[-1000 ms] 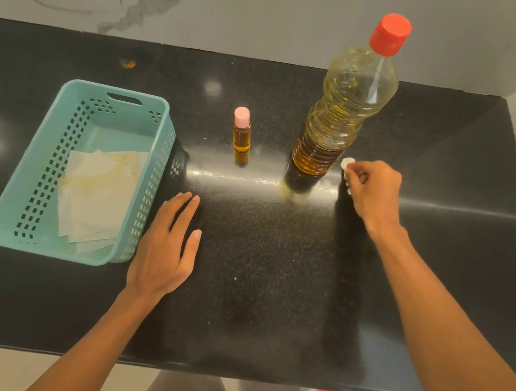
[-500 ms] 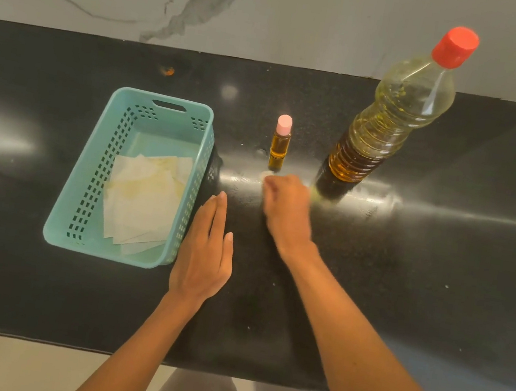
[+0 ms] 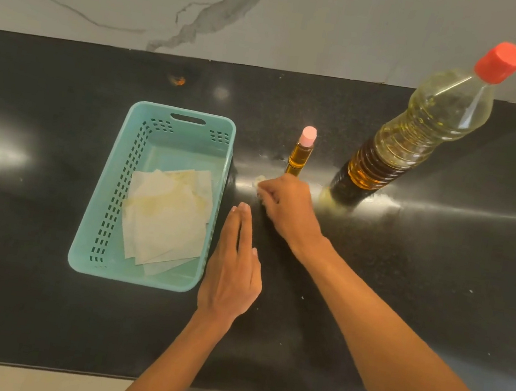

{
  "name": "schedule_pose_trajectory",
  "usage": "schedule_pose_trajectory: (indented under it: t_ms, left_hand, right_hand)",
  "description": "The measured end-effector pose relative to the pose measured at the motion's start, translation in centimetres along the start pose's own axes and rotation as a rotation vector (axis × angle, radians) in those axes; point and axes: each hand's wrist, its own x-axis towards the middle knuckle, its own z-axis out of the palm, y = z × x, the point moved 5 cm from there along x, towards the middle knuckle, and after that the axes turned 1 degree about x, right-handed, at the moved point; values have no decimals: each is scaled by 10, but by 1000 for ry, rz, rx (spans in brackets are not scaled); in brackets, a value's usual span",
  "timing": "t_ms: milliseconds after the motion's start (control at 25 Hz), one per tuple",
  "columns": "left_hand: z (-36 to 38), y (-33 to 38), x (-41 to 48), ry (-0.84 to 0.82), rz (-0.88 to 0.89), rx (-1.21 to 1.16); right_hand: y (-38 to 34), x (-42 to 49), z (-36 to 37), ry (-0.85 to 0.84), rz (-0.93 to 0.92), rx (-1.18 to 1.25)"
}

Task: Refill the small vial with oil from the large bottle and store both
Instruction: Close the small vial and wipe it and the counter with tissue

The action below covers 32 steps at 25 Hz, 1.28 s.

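Observation:
The small vial (image 3: 302,154) with a pink cap stands upright on the black counter (image 3: 439,272), filled with amber oil. To its right the large oil bottle (image 3: 416,132) stands upright with its red cap on. My right hand (image 3: 285,204) is curled around a small whitish wad (image 3: 260,180), pressing it on the counter just in front of the vial. My left hand (image 3: 232,265) lies flat on the counter, fingers straight, beside the basket's right wall.
A teal perforated basket (image 3: 107,206) sits left of my hands with several oil-stained paper sheets (image 3: 166,215) inside. A marble wall runs behind the counter. Oily smears shine around the bottle's base (image 3: 333,200).
My right hand has swept the wad from the right of the large bottle leftward to in front of the vial. The left hand has stayed flat beside the basket.

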Motion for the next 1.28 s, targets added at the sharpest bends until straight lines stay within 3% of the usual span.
schedule_pose_trajectory:
  t_ms: [120, 360, 560, 800, 960, 1160, 1280]
  left_hand:
    - [1, 0, 0, -6, 10, 9]
    - [1, 1, 1, 7, 33, 27]
    - [0, -1, 1, 26, 38, 31]
    - [-1, 3, 2, 10, 41, 78]
    - [-1, 0, 1, 17, 28, 63]
    - [-2, 4, 1, 25, 37, 76]
    - [0, 1, 0, 34, 32, 52]
  right_hand:
    - [1, -26, -3, -106, -94, 25]
    - [10, 8, -19, 70, 22, -21]
    - [-10, -41, 1, -99, -116, 77]
    - [48, -16, -41, 179, 165, -26]
    - [5, -37, 5, -38, -71, 13]
    - [55, -33, -40, 191, 190, 1]
    - [10, -30, -11, 35, 32, 0]
